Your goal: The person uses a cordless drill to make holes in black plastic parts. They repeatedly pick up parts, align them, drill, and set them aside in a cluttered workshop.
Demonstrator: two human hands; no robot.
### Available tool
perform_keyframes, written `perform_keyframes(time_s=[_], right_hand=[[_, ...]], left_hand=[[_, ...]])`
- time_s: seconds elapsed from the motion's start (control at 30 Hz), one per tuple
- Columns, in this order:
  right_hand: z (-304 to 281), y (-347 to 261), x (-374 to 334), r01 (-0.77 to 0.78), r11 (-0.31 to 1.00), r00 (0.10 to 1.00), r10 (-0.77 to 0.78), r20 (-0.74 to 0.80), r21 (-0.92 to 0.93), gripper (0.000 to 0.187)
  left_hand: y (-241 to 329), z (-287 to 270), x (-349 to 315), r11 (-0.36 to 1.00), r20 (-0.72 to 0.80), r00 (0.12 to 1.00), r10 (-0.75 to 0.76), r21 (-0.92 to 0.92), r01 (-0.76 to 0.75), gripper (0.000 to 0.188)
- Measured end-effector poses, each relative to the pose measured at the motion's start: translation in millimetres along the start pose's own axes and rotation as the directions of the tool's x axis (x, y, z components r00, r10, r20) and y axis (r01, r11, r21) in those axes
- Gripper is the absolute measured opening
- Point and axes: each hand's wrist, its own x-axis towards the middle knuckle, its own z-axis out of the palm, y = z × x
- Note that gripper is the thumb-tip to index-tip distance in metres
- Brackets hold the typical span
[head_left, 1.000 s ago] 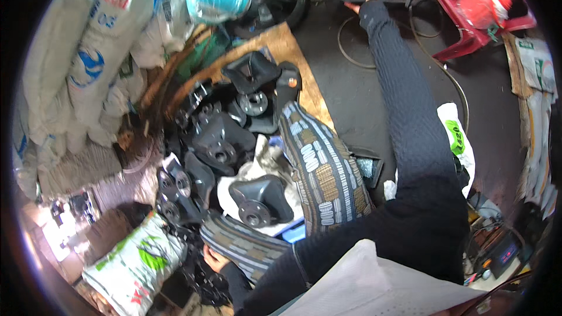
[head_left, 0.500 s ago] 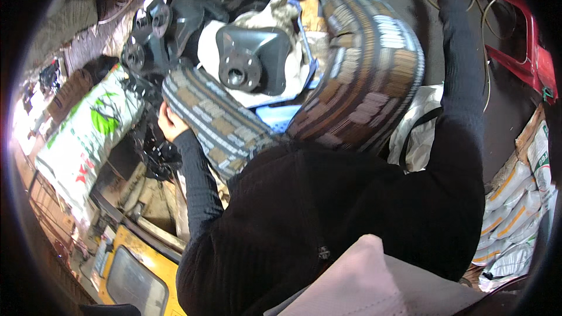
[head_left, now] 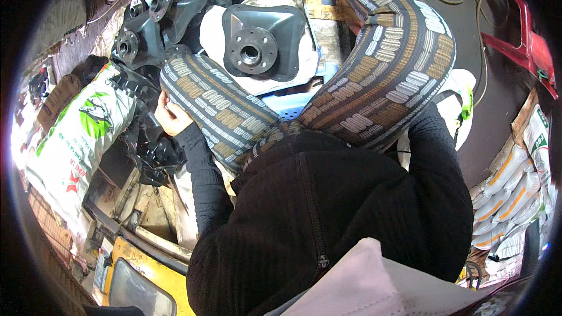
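Note:
My left hand (head_left: pixel 172 117) rests against the outer side of my left knee, fingers loosely bent and partly apart, with nothing visible in them. My right forearm (head_left: pixel 432 124) runs down behind my right thigh, which hides the hand. Between my knees, a black metal part (head_left: pixel 266 29) with a flared square plate and a round flange with bolt holes lies on white cloth (head_left: pixel 212 26). Under the cloth is a blue plastic support (head_left: pixel 291 104). Neither hand is seen touching the part.
Several similar black metal parts (head_left: pixel 137 41) are heaped at the far left. A white and green sack (head_left: pixel 73 140) lies left, above a yellow panel with a window (head_left: pixel 126 257). On the right are a red metal frame (head_left: pixel 530 41), a hose (head_left: pixel 485 70) and stacked white bags (head_left: pixel 506 190).
My right hand has come back from the far right and dropped out of sight behind my right thigh. My left hand stays by the knee. The metal part sits slightly higher and further right in view.

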Motion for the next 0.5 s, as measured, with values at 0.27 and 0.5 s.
perform_keyframes(time_s=[0.27,0.5], right_hand=[[1,-81,22,0.199,0.98,0.972,-0.196,-0.126,0.013,0.041],[58,-189,100,0.401,0.914,0.912,-0.391,-0.123,0.06,0.042]], left_hand=[[103,42,15,0.92,0.105,0.936,0.336,-0.248,-0.302,0.042],[149,97,14,0.85,0.248,0.813,0.526,-0.116,-0.514,0.056]])
